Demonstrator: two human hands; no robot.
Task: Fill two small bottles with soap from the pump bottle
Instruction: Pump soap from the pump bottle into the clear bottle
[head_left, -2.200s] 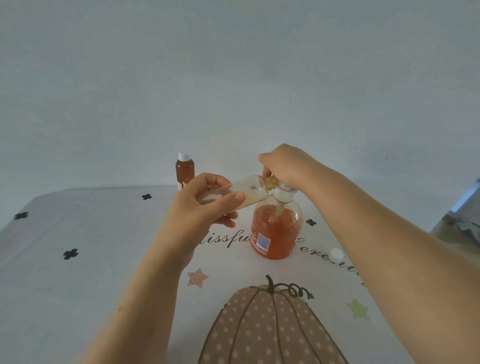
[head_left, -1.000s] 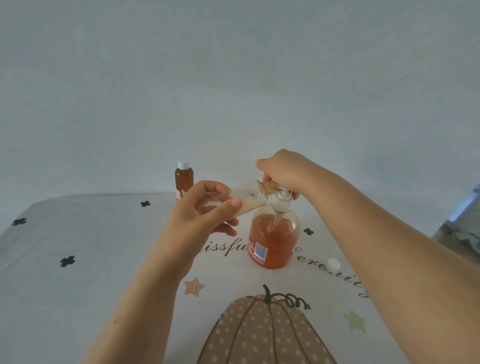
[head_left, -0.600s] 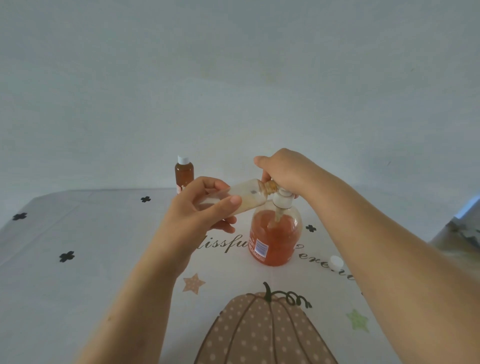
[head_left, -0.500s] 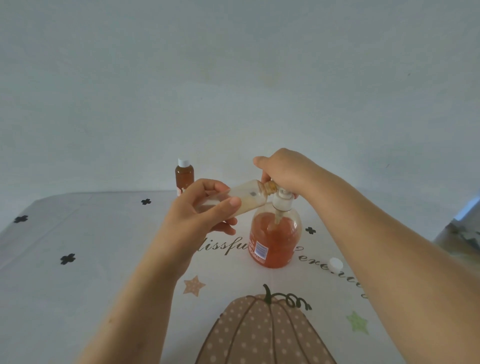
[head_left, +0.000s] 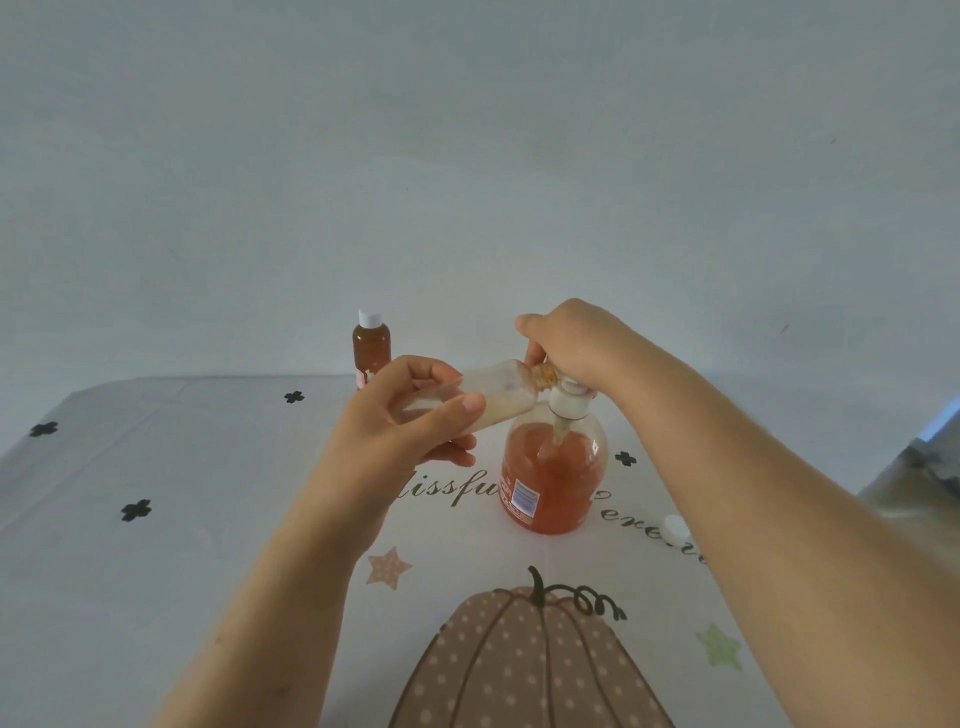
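Note:
A clear pump bottle (head_left: 550, 478) of orange soap stands mid-table. My right hand (head_left: 576, 343) rests closed over its white pump head, which it hides. My left hand (head_left: 400, 421) holds a small clear bottle (head_left: 506, 397) tilted on its side, its uncapped neck touching the pump spout; a little pale soap lies along its lower wall. A second small bottle (head_left: 371, 348), full of brown-orange soap and wearing a white cap, stands upright at the table's far edge, left of my hands.
A loose white cap (head_left: 674, 526) lies on the tablecloth (head_left: 182, 493) right of the pump bottle, partly behind my right forearm. The cloth has a pumpkin print near me. A plain wall stands right behind the table.
My right hand has stayed on the pump head, which has bobbed slightly. The tilted small bottle remains at the spout. The view has shifted a little.

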